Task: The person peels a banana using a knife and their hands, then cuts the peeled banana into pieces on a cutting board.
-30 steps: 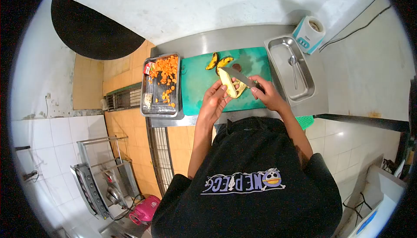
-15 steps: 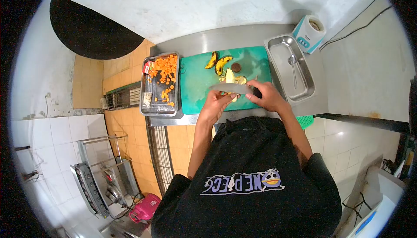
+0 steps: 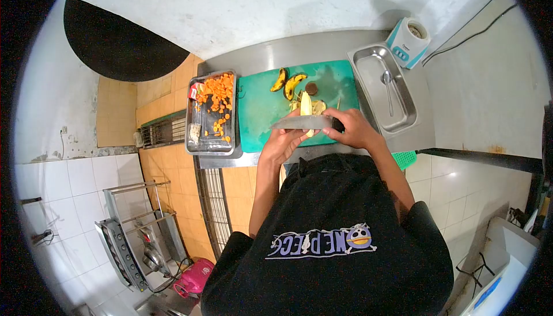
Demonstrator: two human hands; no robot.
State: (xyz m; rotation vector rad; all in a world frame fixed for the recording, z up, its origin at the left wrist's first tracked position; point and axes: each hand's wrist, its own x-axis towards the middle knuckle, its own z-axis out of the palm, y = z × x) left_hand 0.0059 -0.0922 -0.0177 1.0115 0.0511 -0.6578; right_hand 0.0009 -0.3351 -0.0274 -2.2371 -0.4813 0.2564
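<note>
Your left hand (image 3: 280, 143) holds the peeled banana (image 3: 305, 103) above the near half of the green board (image 3: 259, 108), slightly right of its middle. Its long axis runs near to far. Your right hand (image 3: 357, 130) grips the knife (image 3: 300, 122), blade crossing the banana and pointing left. Green surface stretches to the board's left edge, beside the tray (image 3: 201, 129); a steel basin (image 3: 404, 113) adjoins the right.

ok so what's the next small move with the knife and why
Probably ease the left hand clear of the knife before any cut: the blade lies across the peeled banana, very close to that hand, while the right hand grips the handle.
</note>
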